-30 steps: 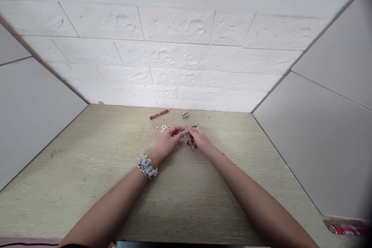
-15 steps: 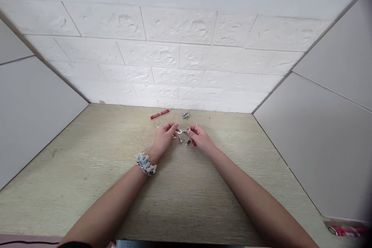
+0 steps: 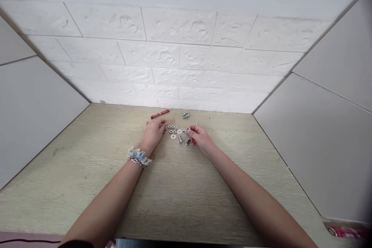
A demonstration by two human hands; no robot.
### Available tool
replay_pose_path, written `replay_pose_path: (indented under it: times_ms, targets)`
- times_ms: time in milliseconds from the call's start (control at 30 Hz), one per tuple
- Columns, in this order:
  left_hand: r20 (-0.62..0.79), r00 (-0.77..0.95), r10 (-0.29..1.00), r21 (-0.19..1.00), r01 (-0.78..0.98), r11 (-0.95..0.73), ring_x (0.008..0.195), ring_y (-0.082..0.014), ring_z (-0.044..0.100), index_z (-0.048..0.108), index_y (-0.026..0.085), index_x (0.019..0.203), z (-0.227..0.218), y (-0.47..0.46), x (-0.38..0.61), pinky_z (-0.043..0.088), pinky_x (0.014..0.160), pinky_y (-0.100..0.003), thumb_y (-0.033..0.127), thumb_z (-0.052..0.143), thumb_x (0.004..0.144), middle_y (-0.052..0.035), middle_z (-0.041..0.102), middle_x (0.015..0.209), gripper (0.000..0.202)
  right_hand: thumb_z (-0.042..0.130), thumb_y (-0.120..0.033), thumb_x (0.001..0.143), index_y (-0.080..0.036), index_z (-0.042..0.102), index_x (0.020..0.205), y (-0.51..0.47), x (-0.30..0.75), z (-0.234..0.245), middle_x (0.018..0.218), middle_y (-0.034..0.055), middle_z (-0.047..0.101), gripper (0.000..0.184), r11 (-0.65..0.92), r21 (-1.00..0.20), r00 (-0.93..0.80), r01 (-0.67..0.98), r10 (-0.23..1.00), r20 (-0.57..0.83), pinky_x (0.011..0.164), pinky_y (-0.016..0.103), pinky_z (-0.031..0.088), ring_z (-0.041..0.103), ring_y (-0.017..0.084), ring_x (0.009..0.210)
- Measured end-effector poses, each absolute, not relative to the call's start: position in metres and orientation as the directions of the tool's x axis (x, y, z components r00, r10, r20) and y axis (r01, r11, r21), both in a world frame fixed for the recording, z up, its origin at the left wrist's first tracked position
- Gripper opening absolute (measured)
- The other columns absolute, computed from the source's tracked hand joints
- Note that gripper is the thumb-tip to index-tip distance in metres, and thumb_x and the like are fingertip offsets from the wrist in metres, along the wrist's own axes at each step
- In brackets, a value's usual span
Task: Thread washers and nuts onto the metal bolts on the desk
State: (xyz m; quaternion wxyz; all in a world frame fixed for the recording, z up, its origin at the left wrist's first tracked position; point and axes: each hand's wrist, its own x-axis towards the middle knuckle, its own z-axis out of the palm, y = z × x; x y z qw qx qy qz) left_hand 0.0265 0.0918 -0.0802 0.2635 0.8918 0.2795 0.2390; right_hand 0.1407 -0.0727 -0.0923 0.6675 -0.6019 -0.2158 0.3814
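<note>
Right hand (image 3: 200, 138) pinching bolt (image 3: 185, 131) at one end, fingers closed on it, free end pointing toward washers (image 3: 173, 136) on table (image 3: 186, 193). Left hand (image 3: 152, 133) resting flat, fingers loose, tips reaching nuts (image 3: 172, 127), gripping nothing.

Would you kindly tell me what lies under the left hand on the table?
The left hand lies palm down on the table, fingertips beside the washers. Whatever is under its palm and fingers is covered.

One red pen (image 3: 159, 114), one metal cluster (image 3: 185, 115) right of it, about six washers (image 3: 173, 136) below it, three bolts (image 3: 180, 138) lower right, one red can (image 3: 345, 231) far off.
</note>
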Motion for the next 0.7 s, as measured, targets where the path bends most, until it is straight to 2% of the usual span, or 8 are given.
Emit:
replay_pose_path:
  times_ms: [100,167,233,400,533,700]
  targets:
    - [0.298,0.733,0.612,0.561,0.384,-0.733,0.101,-0.0298,0.054,0.066,0.021,0.09,-0.082,0.088,0.031,0.016,0.1,-0.053,0.031,0.052,0.08,-0.0102,0.066,0.099,0.02,0.067,-0.042,0.063,-0.017,0.053,0.081,-0.073,0.141,-0.093,0.061,-0.0054,0.051,0.034,-0.015,-0.971,0.612,-0.239,0.774,-0.162,0.037,0.019,0.038,0.043,0.005,0.042]
    - [0.303,0.738,0.603,0.541,0.388,-0.746,0.104,-0.0303,0.053,0.066,0.022,0.09,-0.085,0.087,0.034,0.013,0.101,-0.055,0.03,0.051,0.081,-0.0104,0.065,0.102,0.02,0.066,-0.041,0.064,-0.017,0.053,0.082,-0.073,0.142,-0.094,0.062,-0.0052,0.051,0.033,-0.014,-0.972,0.607,-0.234,0.779,-0.157,0.038,0.019,0.038,0.044,0.005,0.042]
    - [0.31,0.737,0.6,0.525,0.394,-0.755,0.104,-0.0298,0.053,0.066,0.022,0.091,-0.087,0.088,0.037,0.015,0.101,-0.054,0.028,0.05,0.082,-0.0103,0.065,0.102,0.02,0.067,-0.041,0.064,-0.017,0.053,0.081,-0.072,0.142,-0.095,0.062,-0.005,0.052,0.032,-0.015,-0.972,0.605,-0.236,0.78,-0.159,0.038,0.019,0.039,0.044,0.005,0.042]
    - [0.268,0.768,0.581,0.485,0.414,-0.771,0.101,-0.0265,0.056,0.066,0.021,0.097,-0.088,0.09,0.039,0.033,0.092,-0.042,0.025,0.047,0.083,-0.0084,0.065,0.104,0.024,0.068,-0.041,0.062,-0.017,0.052,0.08,-0.072,0.142,-0.094,0.064,-0.0048,0.053,0.034,-0.035,-0.964,0.6,-0.264,0.776,-0.193,0.038,0.018,0.039,0.044,0.004,0.041]
    - [0.214,0.783,0.584,0.41,0.471,-0.781,0.103,-0.0251,0.055,0.065,0.024,0.102,-0.083,0.088,0.039,0.033,0.093,-0.042,0.022,0.043,0.085,-0.0053,0.065,0.106,0.028,0.069,-0.04,0.061,-0.017,0.053,0.079,-0.072,0.142,-0.094,0.063,-0.0049,0.054,0.033,-0.036,-0.963,0.601,-0.268,0.775,-0.196,0.038,0.018,0.04,0.045,0.004,0.041]
    - [0.211,0.799,0.563,0.345,0.478,-0.808,0.103,-0.0254,0.054,0.067,0.026,0.099,-0.081,0.085,0.039,0.032,0.092,-0.044,0.02,0.042,0.085,-0.004,0.066,0.105,0.029,0.069,-0.038,0.061,-0.017,0.054,0.078,-0.073,0.142,-0.094,0.064,-0.0044,0.054,0.031,-0.038,-0.962,0.609,-0.27,0.767,-0.202,0.038,0.018,0.04,0.046,0.004,0.042]
